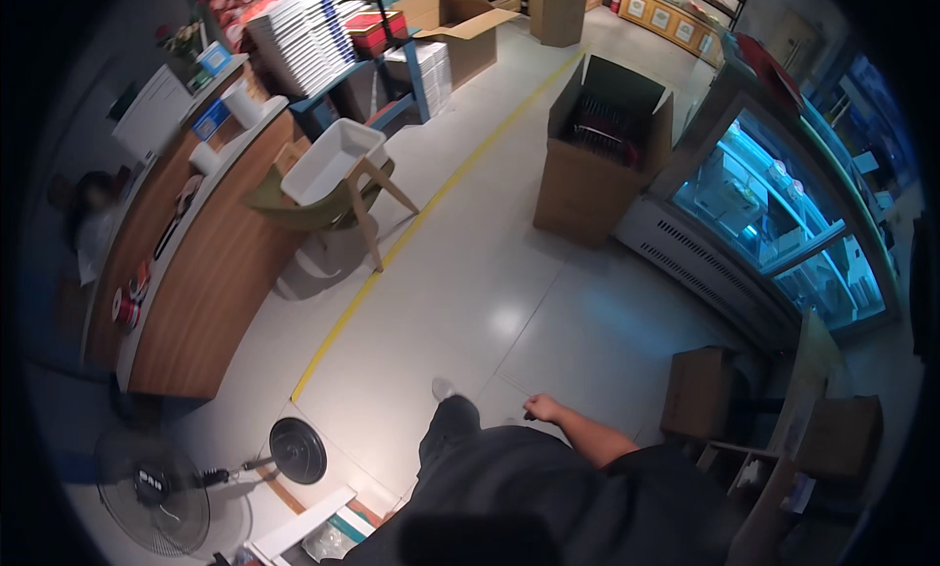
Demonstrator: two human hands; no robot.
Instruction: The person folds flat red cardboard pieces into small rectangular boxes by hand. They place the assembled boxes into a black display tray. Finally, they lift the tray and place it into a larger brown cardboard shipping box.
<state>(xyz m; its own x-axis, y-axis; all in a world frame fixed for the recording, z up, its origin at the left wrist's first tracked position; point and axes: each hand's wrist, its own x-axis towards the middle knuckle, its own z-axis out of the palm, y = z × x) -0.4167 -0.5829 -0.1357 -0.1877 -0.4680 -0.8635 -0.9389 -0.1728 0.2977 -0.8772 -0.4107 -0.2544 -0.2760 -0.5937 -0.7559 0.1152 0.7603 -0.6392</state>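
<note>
My right hand point(540, 407) hangs low at my side over the tiled floor, its fingers curled in and nothing visible in them. My bare right forearm point(597, 437) comes out of a dark sleeve. My left hand is out of sight. Below me one leg in dark trousers point(448, 431) stretches forward, with a pale shoe point(444, 387) at its end. The right hand touches nothing; it is nearest to my own leg and the floor point(519, 311).
Ahead right, an open cardboard box point(585, 196) with dark contents stands beside a lit glass display case point(764, 204). To the left are a curved wooden counter point(215, 272), a green chair point(348, 206) carrying a white tub point(328, 162), and a fan point(157, 488). Boxes point(697, 395) sit at right.
</note>
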